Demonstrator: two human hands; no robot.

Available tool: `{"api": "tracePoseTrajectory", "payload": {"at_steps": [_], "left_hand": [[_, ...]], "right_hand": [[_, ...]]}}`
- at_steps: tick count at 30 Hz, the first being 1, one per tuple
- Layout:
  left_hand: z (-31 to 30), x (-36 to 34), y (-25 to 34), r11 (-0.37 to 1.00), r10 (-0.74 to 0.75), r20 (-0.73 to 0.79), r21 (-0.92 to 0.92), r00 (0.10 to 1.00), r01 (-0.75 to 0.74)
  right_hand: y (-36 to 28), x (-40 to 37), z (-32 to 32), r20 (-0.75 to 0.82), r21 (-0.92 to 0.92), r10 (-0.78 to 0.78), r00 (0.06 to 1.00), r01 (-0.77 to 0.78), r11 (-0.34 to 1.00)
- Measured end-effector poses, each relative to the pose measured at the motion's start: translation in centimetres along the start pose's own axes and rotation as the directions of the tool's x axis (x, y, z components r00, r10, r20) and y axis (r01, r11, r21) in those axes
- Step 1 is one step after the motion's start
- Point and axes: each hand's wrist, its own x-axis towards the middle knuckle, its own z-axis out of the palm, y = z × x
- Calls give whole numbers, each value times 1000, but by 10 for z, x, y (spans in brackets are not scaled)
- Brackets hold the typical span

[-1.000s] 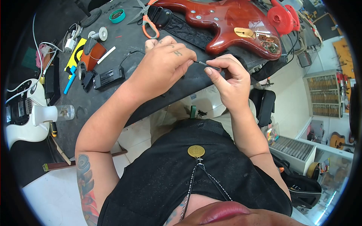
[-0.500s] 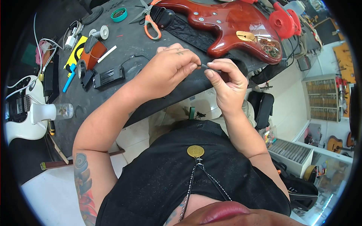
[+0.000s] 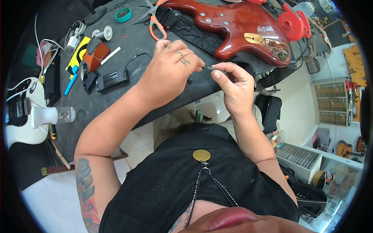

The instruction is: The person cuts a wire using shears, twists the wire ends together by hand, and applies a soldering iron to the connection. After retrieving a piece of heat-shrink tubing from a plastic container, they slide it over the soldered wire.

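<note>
Over the front edge of the workbench, my left hand (image 3: pixel 169 73) is closed in a pinch, its back and knuckles turned up. Its fingertips hold a thin black wire (image 3: pixel 204 68). My right hand (image 3: pixel 237 85) pinches a short dark grey tube (image 3: pixel 212 68) between thumb and forefinger. Wire and tube line up end to end between the two hands. Left of my left hand lies a black rectangular case (image 3: pixel 112 79), with a thin black cable (image 3: pixel 136 56) running from it toward and behind that hand.
A glossy red-brown guitar body (image 3: pixel 244 29) lies at the back right, its cavity exposed. Orange-handled scissors (image 3: pixel 157 27), green tape (image 3: pixel 123 14), a wire spool (image 3: pixel 105 33) and a blue tool (image 3: pixel 71 80) are on the bench. A white guitar (image 3: pixel 19 132) stands at far left.
My left hand has rolled over, so more of its back and knuckles shows. The right hand has barely shifted, and slightly more of the grey tube shows.
</note>
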Motion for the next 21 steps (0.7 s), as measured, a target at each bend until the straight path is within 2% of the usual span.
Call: {"api": "tracePoseTrajectory", "payload": {"at_steps": [3, 5, 6, 8, 12, 14, 15, 17, 19, 21], "left_hand": [[1, 0, 3, 1000, 21, -25, 13, 999, -21], [1, 0, 4, 999, 29, -36, 26, 999, -28], [1, 1, 3, 998, 49, -53, 33, 997, -47], [-1, 1, 4, 997, 71, -68, 40, 995, -69], [-6, 2, 5, 995, 101, 56, 21, 993, -103], [-5, 2, 5, 996, 92, 89, -8, 992, -92], [-5, 2, 5, 995, 99, 111, -27, 989, -97], [-3, 0, 4, 993, 110, 133, -49, 985, -104], [1, -2, 1, 990, 49, 111, -139, 993, -33], [-1, 1, 5, 993, 73, 93, -95, 993, -64]], "right_hand": [[3, -1, 3, 8, 106, 77, 997, -78, 991], [-2, 0, 6, -12, -71, -33, 999, 32, 997], [-3, 2, 6, -13, -72, -31, 999, 30, 997], [-4, 5, 5, 92, -341, -306, 948, 319, 884], [-12, 5, 1, 124, -469, -317, 940, 337, 817], [-10, 4, -1, 182, -523, -387, 904, 422, 741], [-12, 2, -2, 178, -528, -385, 905, 418, 739], [-15, -1, -3, 196, -481, -282, 939, 343, 807], [-14, -1, -5, 176, -440, -230, 957, 286, 851], [-13, -1, -6, 161, -392, -178, 971, 228, 891]]}}
